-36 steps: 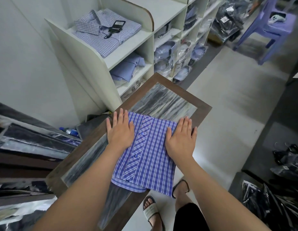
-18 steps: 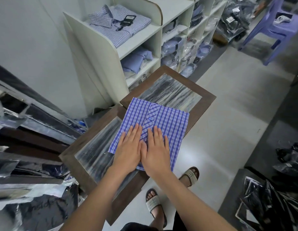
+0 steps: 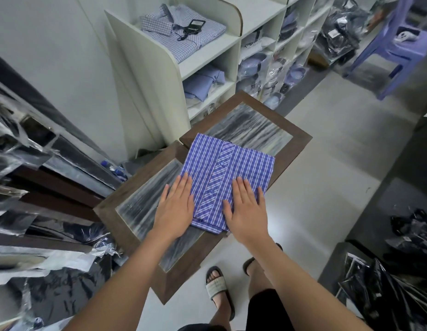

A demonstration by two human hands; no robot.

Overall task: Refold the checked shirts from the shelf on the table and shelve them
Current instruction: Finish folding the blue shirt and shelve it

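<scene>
Blue-and-white checked cotton: the blue checked shirt (image 3: 229, 177) lies folded, front up, on the table (image 3: 298, 137), over the seam between its two framed panels

Hands: both flat, fingers straight, nothing gripped. Left hand (image 3: 175, 206) sits on the shirt's left edge, part on cloth, part on the table top. Right hand (image 3: 247, 209) lies wholly on cloth at the near right. Both press the near end; the far end is uncovered

Key relation: the button strip (image 3: 214, 185) marks the long axis. It runs away from the wearer, leaning a little to the right, and passes between the two hands. I note the hands flank it, one on each side, close to the near hem. The far edge lies well beyond the fingertips

The shelf (image 3: 207, 60) stands past the table's far left corner, so the left hand is on the shelf side. A pale checked shirt (image 3: 183, 32) lies on its top board

Judgement: this is a smoothing step, with the fold near done. If a lift comes next, I would want one hand under each side edge, the axis kept level, and the swing going far-left. Risk: the layers at the near hem look loose and could slip open
</scene>
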